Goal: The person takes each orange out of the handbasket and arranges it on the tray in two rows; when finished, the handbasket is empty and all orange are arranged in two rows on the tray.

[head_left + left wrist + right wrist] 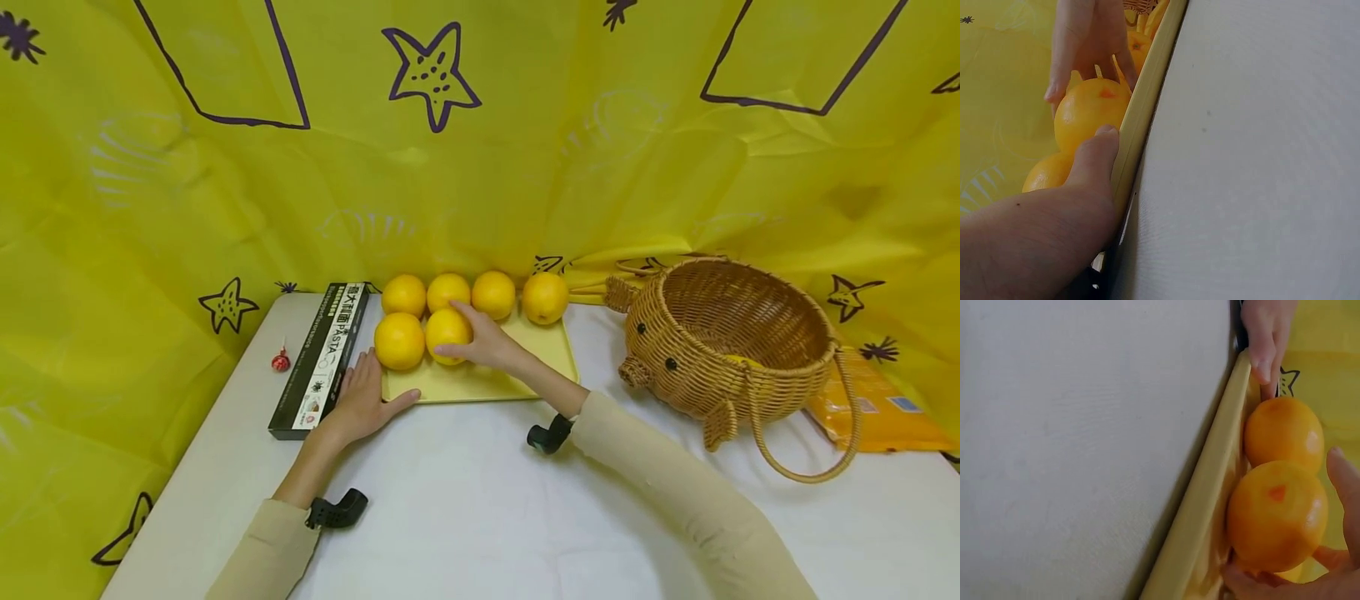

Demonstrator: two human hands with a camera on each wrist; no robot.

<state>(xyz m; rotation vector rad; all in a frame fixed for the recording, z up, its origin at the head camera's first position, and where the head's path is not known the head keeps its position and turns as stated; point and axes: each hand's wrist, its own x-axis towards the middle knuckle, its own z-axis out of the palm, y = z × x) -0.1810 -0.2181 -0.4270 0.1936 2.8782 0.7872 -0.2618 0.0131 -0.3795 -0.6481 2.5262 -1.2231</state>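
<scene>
A pale yellow tray [480, 385] holds several oranges: a back row [493, 295] along its far side, with two more in front. My right hand [483, 337] is curved around the right-hand front orange [1279, 519], thumb on the near side and fingers beyond it. Beside it sits the left front orange [399, 342]. My left hand [365, 400] lies flat with straight fingers at the tray's left edge, next to a black and white pasta box [318, 367]. Its thumb [1100, 147] reaches over the tray's near rim.
On the right stands a pig-shaped wicker basket [697, 383], something yellow inside, its handle [851, 417] hanging down in front. An orange packet [885, 412] lies behind it. A small red ornament [281, 360] is left of the box. Yellow patterned cloth [480, 183] hangs behind the table.
</scene>
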